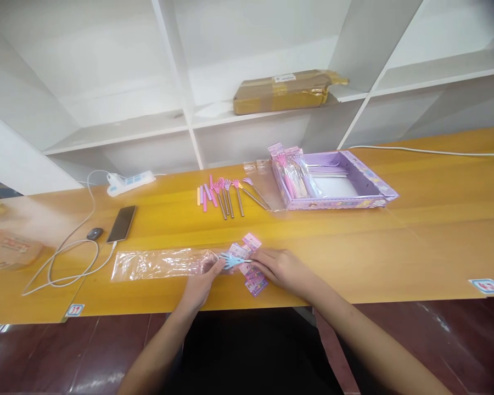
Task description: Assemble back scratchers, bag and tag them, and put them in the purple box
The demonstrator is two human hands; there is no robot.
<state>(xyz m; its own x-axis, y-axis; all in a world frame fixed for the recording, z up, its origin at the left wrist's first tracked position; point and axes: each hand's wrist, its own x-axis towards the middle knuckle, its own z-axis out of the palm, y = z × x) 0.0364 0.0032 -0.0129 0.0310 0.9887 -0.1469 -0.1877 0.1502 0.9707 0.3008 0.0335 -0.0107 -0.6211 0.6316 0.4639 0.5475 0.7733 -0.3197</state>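
A light-blue, hand-shaped back scratcher head [231, 260] lies between my two hands near the table's front edge. My right hand [283, 269] is closed, pinching its thin stem. With thumb and fingers closed, my left hand [200, 285] grips the mouth end of a clear plastic bag [154, 264], its thumb by the tips of the blue head. The bag stretches flat to the left. Printed pink and purple cards [255, 284] are fanned out under the scratcher and beside my right fingers. My palms hide part of the stem and the bag's edge.
Farther back lie several loose scratcher heads with metal rods [226, 200] and coloured handle sleeves [205, 197]. A purple display box [341, 204] holds packed scratchers. To the left are a phone [122, 224], a cable and a power strip [130, 183]. A taped carton [282, 94] sits on the shelf.
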